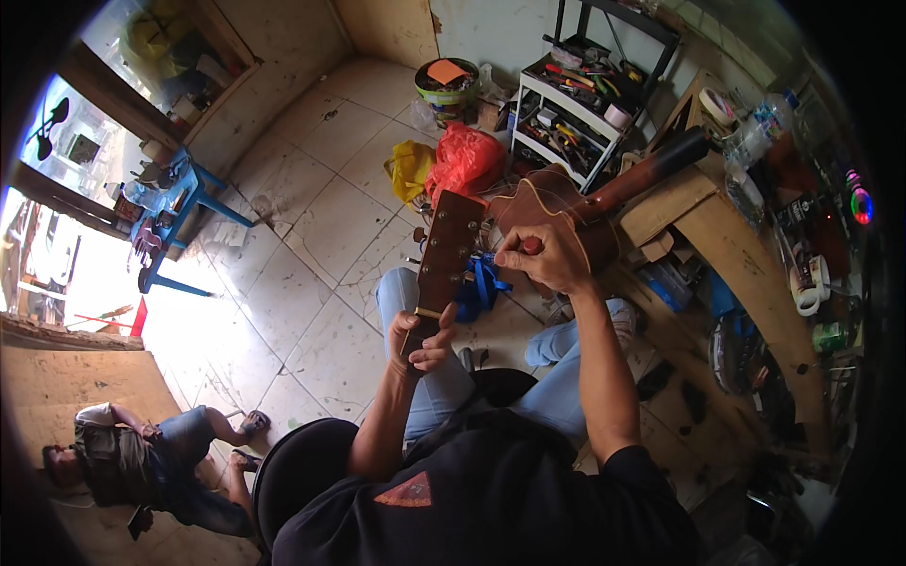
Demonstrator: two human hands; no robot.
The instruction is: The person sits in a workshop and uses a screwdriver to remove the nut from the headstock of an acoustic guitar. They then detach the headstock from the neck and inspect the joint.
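Two hands: left hand (422,338), right hand (545,257), one guitar headstock (449,247), one red-handled tool (531,245).

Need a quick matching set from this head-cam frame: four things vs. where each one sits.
Things:
1. left hand
2. right hand
3. red plastic bag
4. green bucket

Places:
A. on the floor beside a yellow bag
B. wrapped around the guitar neck below the headstock
C. by the far wall, orange sheet on top
D. at the headstock's right edge, gripping a red-handled tool

Pairs: 1-B, 2-D, 3-A, 4-C
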